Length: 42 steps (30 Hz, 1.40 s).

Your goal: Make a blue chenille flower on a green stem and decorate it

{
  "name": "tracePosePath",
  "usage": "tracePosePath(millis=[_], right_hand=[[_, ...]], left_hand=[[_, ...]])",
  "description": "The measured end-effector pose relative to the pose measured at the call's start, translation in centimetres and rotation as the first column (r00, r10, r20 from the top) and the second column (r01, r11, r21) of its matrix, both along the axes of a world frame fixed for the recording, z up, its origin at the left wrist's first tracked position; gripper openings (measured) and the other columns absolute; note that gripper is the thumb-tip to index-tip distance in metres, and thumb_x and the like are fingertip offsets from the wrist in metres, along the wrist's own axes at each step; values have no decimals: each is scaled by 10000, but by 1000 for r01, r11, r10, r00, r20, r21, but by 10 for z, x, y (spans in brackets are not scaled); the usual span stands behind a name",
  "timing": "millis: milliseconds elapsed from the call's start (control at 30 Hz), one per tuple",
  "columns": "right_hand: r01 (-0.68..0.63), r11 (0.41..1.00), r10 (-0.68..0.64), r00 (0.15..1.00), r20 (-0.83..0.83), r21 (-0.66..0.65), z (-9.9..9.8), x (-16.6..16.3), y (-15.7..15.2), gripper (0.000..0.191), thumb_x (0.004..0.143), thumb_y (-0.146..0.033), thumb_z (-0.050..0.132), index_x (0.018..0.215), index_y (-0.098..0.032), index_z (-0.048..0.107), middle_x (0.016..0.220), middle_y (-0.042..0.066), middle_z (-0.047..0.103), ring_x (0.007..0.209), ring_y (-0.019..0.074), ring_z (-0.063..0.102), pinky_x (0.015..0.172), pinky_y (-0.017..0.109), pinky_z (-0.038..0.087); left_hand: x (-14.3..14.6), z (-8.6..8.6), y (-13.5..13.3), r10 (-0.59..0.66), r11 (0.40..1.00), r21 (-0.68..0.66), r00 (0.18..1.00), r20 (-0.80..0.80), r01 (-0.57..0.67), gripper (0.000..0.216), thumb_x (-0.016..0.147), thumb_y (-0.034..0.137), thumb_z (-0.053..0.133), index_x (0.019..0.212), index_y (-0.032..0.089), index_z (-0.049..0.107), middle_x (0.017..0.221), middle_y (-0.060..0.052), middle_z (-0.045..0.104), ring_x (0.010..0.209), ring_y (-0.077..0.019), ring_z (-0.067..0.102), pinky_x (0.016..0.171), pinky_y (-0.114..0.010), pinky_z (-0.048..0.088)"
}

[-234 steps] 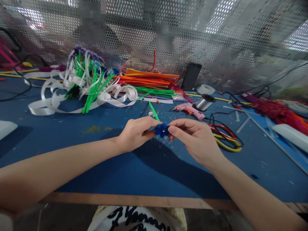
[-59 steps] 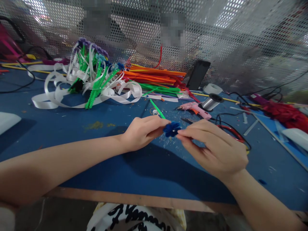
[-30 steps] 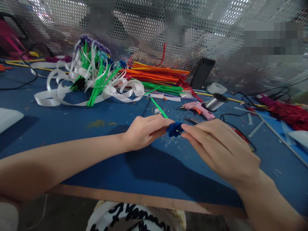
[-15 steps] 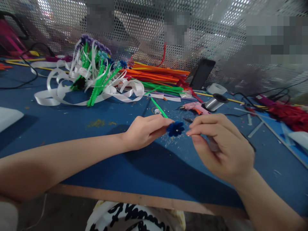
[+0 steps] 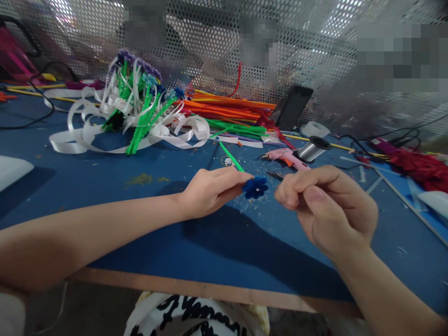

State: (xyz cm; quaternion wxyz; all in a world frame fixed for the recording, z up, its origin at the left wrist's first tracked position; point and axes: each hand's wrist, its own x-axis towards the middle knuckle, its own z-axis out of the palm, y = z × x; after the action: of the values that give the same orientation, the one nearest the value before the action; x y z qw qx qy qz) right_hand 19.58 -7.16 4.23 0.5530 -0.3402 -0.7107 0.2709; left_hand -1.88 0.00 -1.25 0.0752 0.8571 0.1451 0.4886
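Note:
My left hand (image 5: 215,192) is closed around a pipe-cleaner flower (image 5: 255,187). Its fuzzy dark-blue petals face me, with a small white bead at the centre, and its green stem (image 5: 231,156) sticks out beyond my fingers. Just right of the bloom, apart from it, is my right hand (image 5: 331,210), fingers curled in and thumb pressed against them. Whether anything is inside that grip is hidden. A dark pointed tool tip (image 5: 275,175) shows on the table behind my right fingers. Small white beads (image 5: 228,161) lie near the stem.
Finished flowers (image 5: 140,93) with green stems and curled white ribbon (image 5: 75,140) stand at the back left. Orange (image 5: 224,107) and green pipe cleaners (image 5: 241,129) are piled behind. A pink glue gun (image 5: 287,157), a wire spool (image 5: 313,149), a phone (image 5: 296,107) and red material (image 5: 423,165) sit rightward.
My right hand has curled its fingers and turned, its thumb now folded over them, slightly farther from the flower. My left hand and the flower stay in place.

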Motion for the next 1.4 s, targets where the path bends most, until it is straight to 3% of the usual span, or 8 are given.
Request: tracePosePath(millis=[100, 300, 500, 667, 867, 1067, 1167, 1400], right_hand=[[19, 999, -21, 998, -54, -43, 5, -2, 0, 87, 928, -231, 580, 852, -234, 622, 659, 3, 552, 594, 172, 548, 532, 338, 469], [-144, 985, 124, 974, -187, -93, 12, -7, 2, 286, 953, -247, 483, 668, -230, 465, 645, 13, 485, 584, 176, 507, 488, 332, 449], [63, 993, -77, 986, -151, -95, 9, -3, 7, 153, 928, -195, 625, 835, -211, 746, 704, 29, 673, 553, 137, 584, 448, 286, 474], [211, 970, -224, 968, -111, -123, 3, 5, 15, 84, 804, -177, 781, 852, -244, 801, 720, 10, 751, 494, 113, 592, 437, 271, 497], [354, 925, -376, 906, 194, 140, 0, 8, 13, 86, 804, -189, 801, 853, -258, 783, 772, -7, 758, 648, 158, 682, 557, 291, 553], [216, 901, -381, 809, 448, 376, 13, 1, 2, 172, 910, -125, 635, 869, -263, 730, 793, -5, 744, 674, 163, 694, 674, 337, 566], [164, 849, -433, 761, 483, 502, 15, 0, 0, 134, 847, -124, 712, 825, -255, 697, 722, 0, 703, 628, 172, 660, 624, 342, 537], [113, 750, -532, 688, 493, 652, 11, -5, -8, 281, 802, -64, 750, 1022, -235, 715, 811, 16, 728, 697, 168, 680, 661, 310, 546]], left_hand=[[0, 0, 0, -7, 1000, 10, 1000, 2, 7, 185, 994, 169, 521, 1148, 177, 624, 920, -33, 745, 851, -108, 713, 639, -164, 489], [0, 0, -1, 11, 1000, -29, 1000, -11, -11, 182, 988, 160, 535, 1135, 175, 641, 944, -37, 753, 893, -110, 716, 694, -163, 511], [0, 1, -2, 20, 999, -32, 1000, -11, -20, 200, 977, 135, 533, 1134, 174, 651, 937, -35, 758, 911, -111, 724, 748, -167, 537], [0, 2, -2, 2, 1000, -16, 1000, 15, -2, 192, 972, 118, 544, 1124, 175, 646, 955, -33, 764, 909, -109, 727, 723, -164, 534], [-1, 5, -3, -9, 999, -49, 1000, 23, 10, 191, 1009, 150, 502, 1142, 180, 635, 974, -34, 762, 894, -108, 724, 726, -177, 537], [-1, 5, -2, -29, 998, -56, 998, 54, 32, 200, 1008, 135, 489, 1155, 173, 619, 1017, -44, 758, 951, -112, 720, 772, -181, 540], [-1, 4, -1, -29, 998, -50, 998, 53, 32, 191, 1011, 149, 493, 1152, 175, 618, 1002, -40, 753, 923, -108, 717, 758, -178, 534], [0, 3, -1, -35, 998, -45, 999, 31, 36, 212, 1003, 138, 499, 1174, 177, 617, 993, -29, 752, 922, -103, 715, 728, -166, 515]])
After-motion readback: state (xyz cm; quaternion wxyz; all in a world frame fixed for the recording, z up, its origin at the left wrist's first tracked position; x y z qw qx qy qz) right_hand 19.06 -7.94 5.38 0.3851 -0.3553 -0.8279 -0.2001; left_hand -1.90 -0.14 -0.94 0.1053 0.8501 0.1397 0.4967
